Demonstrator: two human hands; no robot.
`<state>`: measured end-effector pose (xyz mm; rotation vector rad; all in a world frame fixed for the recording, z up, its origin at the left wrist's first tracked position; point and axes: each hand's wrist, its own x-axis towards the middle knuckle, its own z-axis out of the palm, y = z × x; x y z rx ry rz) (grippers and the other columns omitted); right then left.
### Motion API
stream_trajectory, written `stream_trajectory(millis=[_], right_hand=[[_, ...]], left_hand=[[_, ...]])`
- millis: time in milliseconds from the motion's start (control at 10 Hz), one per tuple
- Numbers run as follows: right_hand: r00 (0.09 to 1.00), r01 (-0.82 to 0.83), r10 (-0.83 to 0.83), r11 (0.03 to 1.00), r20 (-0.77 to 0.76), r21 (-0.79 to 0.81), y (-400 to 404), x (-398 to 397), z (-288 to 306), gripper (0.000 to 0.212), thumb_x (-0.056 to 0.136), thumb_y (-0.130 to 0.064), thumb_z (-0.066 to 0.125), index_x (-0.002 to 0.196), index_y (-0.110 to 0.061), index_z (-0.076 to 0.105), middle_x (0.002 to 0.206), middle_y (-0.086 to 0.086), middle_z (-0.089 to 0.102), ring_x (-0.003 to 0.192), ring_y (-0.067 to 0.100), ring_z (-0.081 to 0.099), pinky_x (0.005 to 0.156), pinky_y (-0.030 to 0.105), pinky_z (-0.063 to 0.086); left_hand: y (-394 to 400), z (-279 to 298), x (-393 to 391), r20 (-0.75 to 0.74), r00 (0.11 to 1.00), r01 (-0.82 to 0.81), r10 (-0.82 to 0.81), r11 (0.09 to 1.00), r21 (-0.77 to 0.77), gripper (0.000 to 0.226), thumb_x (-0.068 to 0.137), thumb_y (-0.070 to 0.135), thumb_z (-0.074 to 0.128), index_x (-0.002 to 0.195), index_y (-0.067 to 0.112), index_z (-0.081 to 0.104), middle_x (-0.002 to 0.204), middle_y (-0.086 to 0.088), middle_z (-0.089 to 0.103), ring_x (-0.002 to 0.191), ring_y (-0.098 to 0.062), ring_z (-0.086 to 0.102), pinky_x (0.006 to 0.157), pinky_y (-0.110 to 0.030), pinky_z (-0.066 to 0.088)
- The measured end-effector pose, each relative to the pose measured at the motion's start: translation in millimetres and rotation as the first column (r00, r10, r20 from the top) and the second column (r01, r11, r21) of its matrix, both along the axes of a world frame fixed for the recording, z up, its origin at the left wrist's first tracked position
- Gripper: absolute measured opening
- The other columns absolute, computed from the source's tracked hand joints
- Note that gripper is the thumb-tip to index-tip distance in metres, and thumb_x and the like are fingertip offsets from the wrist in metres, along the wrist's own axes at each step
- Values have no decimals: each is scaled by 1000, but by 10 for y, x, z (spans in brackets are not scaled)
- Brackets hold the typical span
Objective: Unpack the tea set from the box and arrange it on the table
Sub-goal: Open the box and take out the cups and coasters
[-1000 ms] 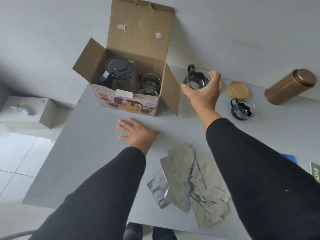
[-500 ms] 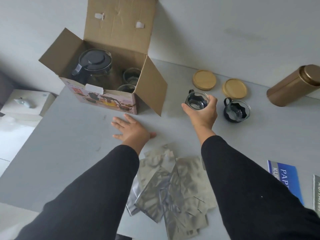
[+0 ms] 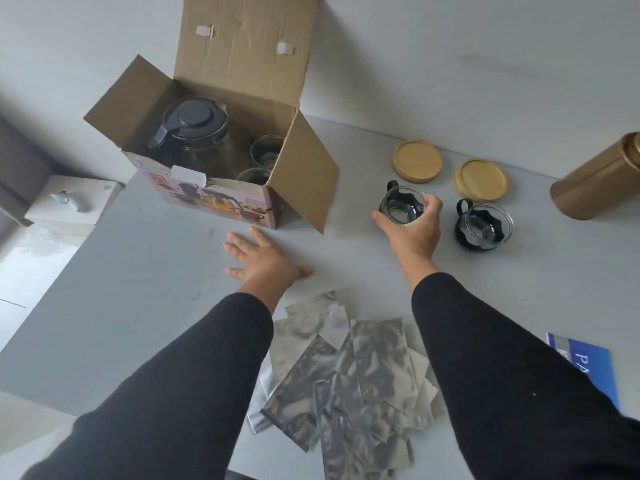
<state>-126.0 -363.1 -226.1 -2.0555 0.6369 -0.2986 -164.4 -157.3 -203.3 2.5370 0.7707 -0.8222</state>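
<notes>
An open cardboard box (image 3: 221,199) stands at the back left of the grey table (image 3: 138,289). Inside it are a glass teapot with a black lid (image 3: 194,126) and two glass cups (image 3: 266,150). My right hand (image 3: 412,226) grips a glass cup with a black holder (image 3: 401,204), low over or on the table, right of the box. A second such cup (image 3: 485,226) stands just to its right. Two round wooden coasters (image 3: 417,161) lie behind the cups. My left hand (image 3: 263,258) rests flat on the table in front of the box, fingers spread.
A gold tin (image 3: 599,181) lies at the far right. Several silver foil pouches (image 3: 346,375) are piled near the front edge between my arms. A blue booklet (image 3: 585,365) lies at the right. The wall runs close behind the box. A white unit (image 3: 72,199) stands off the table's left.
My right hand has carried the glass cup from beside the box down and to the right, to a spot next to the other cup. My left hand has stayed flat on the table.
</notes>
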Motion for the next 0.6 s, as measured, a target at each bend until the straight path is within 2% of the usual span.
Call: stream_trajectory(millis=[100, 200, 300, 400, 500, 600], right_hand=[[999, -47, 46, 998, -15, -41, -19, -71, 56, 98, 60, -38, 85, 140, -19, 31, 139, 5, 42, 128, 21, 42, 108, 32, 35], [992, -62, 80, 981, 94, -182, 46, -136, 211, 88, 70, -43, 75, 141, -13, 32, 142, 8, 37, 134, 23, 32, 111, 39, 33], [953, -92, 174, 945, 247, -313, 241, -83, 479, 67, 77, -35, 69, 130, -3, 45, 128, 14, 48, 123, 28, 43, 102, 34, 39], [889, -183, 323, 900, 324, -396, 558, 83, 786, 45, 77, -24, 68, 112, 2, 58, 108, 18, 58, 104, 30, 56, 84, 21, 38], [811, -355, 518, 806, 274, -473, 977, 248, 1072, 29, 74, -21, 69, 96, -2, 63, 94, 14, 63, 86, 25, 61, 74, 20, 40], [670, -639, 742, 570, -10, -517, 1411, 411, 1255, 29, 76, -19, 69, 102, -8, 64, 96, 6, 60, 90, 21, 57, 75, 24, 41]], left_hand=[[6, 15, -22, 17, 1000, 1, -1, 1000, -8, 126, 73, 53, 74, 150, 14, -18, 154, -21, -25, 144, -35, -19, 115, -55, 7], [35, 32, -83, 42, 999, 15, -14, 1000, -25, 125, 73, 53, 73, 150, 14, -18, 154, -21, -25, 144, -36, -19, 115, -56, 6], [90, 57, -132, 57, 998, 39, -37, 998, -47, 123, 74, 54, 72, 151, 15, -16, 155, -19, -24, 145, -34, -19, 114, -57, 6], [205, 102, -134, 68, 997, 29, -23, 995, -93, 119, 78, 49, 71, 151, 11, -15, 157, -13, -22, 146, -29, -17, 113, -59, 9], [425, 151, -109, 73, 997, -26, 33, 994, -102, 121, 76, 47, 73, 151, 10, -14, 158, -11, -19, 147, -27, -15, 112, -60, 12], [664, 169, -57, 48, 999, -7, 11, 997, -74, 127, 72, 52, 76, 151, 9, -14, 157, -11, -19, 146, -28, -15, 112, -62, 16]])
